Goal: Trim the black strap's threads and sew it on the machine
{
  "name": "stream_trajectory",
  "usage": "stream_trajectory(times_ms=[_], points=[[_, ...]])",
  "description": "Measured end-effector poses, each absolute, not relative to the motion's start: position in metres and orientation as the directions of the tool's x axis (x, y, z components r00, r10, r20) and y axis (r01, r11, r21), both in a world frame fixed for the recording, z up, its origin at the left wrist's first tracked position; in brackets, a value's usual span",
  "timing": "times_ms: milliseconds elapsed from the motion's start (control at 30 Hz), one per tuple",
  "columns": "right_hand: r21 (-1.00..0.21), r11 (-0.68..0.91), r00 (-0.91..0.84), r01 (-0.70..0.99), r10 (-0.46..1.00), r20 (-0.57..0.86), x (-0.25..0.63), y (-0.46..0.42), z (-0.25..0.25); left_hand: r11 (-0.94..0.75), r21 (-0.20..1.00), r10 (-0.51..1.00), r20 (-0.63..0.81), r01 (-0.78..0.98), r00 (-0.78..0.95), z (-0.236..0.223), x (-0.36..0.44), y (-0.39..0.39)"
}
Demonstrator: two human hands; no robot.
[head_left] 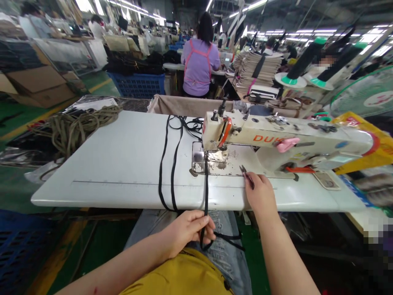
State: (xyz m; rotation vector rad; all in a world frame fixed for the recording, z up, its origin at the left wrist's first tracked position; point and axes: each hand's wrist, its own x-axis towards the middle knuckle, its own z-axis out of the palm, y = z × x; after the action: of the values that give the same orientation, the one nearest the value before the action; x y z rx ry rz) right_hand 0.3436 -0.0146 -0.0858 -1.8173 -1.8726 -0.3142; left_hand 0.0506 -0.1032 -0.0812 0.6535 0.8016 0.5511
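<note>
My left hand is closed on a black strap in front of the table edge, above my lap. From there the strap runs up over the edge to the needle area of a white sewing machine. More of the black strap lies in loops on the white table to the left, with a tangle behind the machine head. In my right hand is a small pair of thread snips, its blades pointing at the machine's bed. The fingers wrap round its handles, which are partly hidden.
A bundle of olive straps lies at the table's left end. Thread cones and a fan stand at the right. Ahead, a person in purple sits near a blue crate. A cardboard box is at far left.
</note>
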Motion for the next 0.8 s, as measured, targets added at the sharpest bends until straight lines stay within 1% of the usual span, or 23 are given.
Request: stream_trajectory(times_ms=[67, 133, 167, 200, 267, 333, 400, 500, 567, 633, 667, 733, 800], points=[[-0.164, 0.050, 0.046, 0.985, 0.843, 0.536, 0.341, -0.011, -0.082, 0.618, 0.775, 0.674, -0.436, -0.132, 0.596, -0.081, 0.050, -0.100], [-0.128, 0.058, 0.026, 0.990, 0.821, 0.571, 0.329, -0.014, -0.073, 0.514, 0.857, 0.681, -0.375, -0.046, 0.630, -0.078, 0.049, -0.096], [-0.101, 0.096, -0.020, 0.990, 0.813, 0.581, 0.320, -0.017, -0.068, 0.451, 0.892, 0.680, -0.336, -0.010, 0.652, -0.074, 0.049, -0.093], [-0.077, 0.177, -0.100, 0.981, 0.806, 0.583, 0.309, -0.020, -0.063, 0.392, 0.920, 0.673, -0.296, 0.013, 0.678, -0.070, 0.050, -0.090], [-0.083, 0.374, -0.275, 0.924, 0.798, 0.537, 0.284, -0.023, -0.056, 0.296, 0.955, 0.650, -0.222, 0.027, 0.726, -0.061, 0.053, -0.083], [-0.101, 0.506, -0.405, 0.857, 0.781, 0.475, 0.261, -0.020, -0.054, 0.197, 0.980, 0.636, -0.152, 0.031, 0.756, -0.051, 0.056, -0.076], [-0.110, 0.567, -0.474, 0.816, 0.766, 0.433, 0.246, -0.011, -0.058, 0.071, 0.997, 0.640, -0.076, 0.040, 0.764, -0.041, 0.057, -0.069], [-0.127, 0.604, -0.506, 0.787, 0.749, 0.427, 0.238, 0.003, -0.069, -0.110, 0.991, 0.652, 0.014, 0.076, 0.758, -0.028, 0.053, -0.061], [-0.148, 0.608, -0.495, 0.780, 0.744, 0.448, 0.237, 0.008, -0.074, -0.218, 0.967, 0.658, 0.047, 0.129, 0.752, -0.023, 0.046, -0.058], [-0.160, 0.607, -0.479, 0.778, 0.739, 0.474, 0.238, 0.008, -0.077, -0.355, 0.902, 0.698, 0.083, 0.244, 0.711, -0.024, 0.038, -0.055], [-0.160, 0.611, -0.477, 0.776, 0.733, 0.485, 0.239, 0.006, -0.077, -0.429, 0.843, 0.726, 0.109, 0.323, 0.679, -0.028, 0.034, -0.052], [-0.149, 0.624, -0.484, 0.767, 0.716, 0.503, 0.238, 0.002, -0.077, -0.545, 0.681, 0.768, 0.170, 0.490, 0.618, -0.039, 0.025, -0.046], [-0.139, 0.635, -0.491, 0.760, 0.701, 0.518, 0.236, -0.002, -0.075, -0.604, 0.514, 0.776, 0.203, 0.609, 0.598, -0.055, 0.016, -0.039]])
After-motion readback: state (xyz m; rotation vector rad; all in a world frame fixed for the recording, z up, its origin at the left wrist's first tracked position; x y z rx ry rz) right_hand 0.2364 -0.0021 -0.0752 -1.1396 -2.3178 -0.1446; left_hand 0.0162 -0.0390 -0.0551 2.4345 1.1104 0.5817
